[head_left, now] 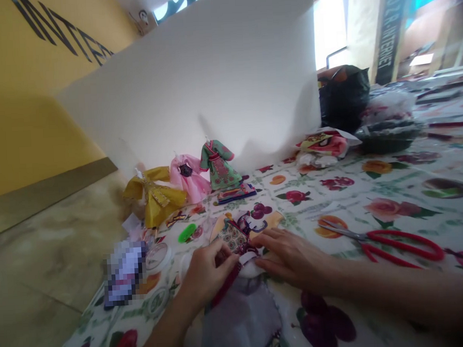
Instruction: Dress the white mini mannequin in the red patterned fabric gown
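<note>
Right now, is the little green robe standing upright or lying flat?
Upright: the green robe stands in front of the white board, collar on top, sleeves out to the sides, hem below.

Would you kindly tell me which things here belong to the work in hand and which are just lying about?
Work in hand:
patterned garment, touched by left hand and right hand
scissors, probably

Apparently lying about:
yellow dress
pink dress
green dress
black bag

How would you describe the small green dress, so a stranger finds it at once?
Find the white board behind the patterned tablecloth. Before it, the yellow dress, pink dress and green dress form a row. Pick the rightmost, the only green one, with reddish crossed trim.
</note>
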{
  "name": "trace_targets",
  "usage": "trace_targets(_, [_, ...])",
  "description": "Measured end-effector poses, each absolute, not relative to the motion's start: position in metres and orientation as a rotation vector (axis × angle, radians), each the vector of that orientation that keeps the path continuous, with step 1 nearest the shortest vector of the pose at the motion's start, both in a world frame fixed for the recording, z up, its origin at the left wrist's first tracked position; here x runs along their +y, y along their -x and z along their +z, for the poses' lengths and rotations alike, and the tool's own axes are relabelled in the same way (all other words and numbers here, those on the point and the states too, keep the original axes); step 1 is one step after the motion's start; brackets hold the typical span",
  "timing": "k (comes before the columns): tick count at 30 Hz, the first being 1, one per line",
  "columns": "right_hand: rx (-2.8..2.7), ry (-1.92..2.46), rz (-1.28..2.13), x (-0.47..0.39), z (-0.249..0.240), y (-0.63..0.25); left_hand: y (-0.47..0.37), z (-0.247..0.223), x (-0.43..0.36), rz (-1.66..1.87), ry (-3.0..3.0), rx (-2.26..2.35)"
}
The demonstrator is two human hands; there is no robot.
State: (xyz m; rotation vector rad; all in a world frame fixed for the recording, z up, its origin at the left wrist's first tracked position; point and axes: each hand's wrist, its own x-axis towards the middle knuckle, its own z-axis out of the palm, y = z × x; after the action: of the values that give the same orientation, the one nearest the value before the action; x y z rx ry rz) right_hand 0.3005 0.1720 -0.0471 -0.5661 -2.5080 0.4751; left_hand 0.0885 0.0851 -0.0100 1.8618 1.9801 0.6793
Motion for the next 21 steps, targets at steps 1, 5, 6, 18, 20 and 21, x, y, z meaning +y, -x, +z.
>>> trace_targets(1, [-2.493, 0.566, 0.508, 0.173, -0.046, -0.3, -0.089, -0.01, 0.085, 0.701, -1.866, 1.98])
trace_targets(5, [-2.456, 0.557, 0.598, 0.176, -0.044, -0.3, -0.093, -0.011, 0.084, 0.78, -1.961, 1.903])
trace_targets(6, [-2.454, 0.554, 0.605, 0.176, -0.044, -0.3, -0.094, -0.012, 0.083, 0.787, -2.002, 1.88])
trace_targets(18, [-2.418, 0.511, 0.682, 0.177, -0.046, -0.299, -0.097, -0.02, 0.083, 0.604, -2.206, 1.807])
trace_targets(20, [-2.394, 0.486, 0.679, 0.177, -0.046, -0.298, -0.097, -0.02, 0.083, 0.594, -2.202, 1.807])
trace_targets(21, [-2.391, 0.468, 0.673, 0.176, -0.046, -0.298, -0.097, -0.02, 0.084, 0.592, -2.202, 1.807])
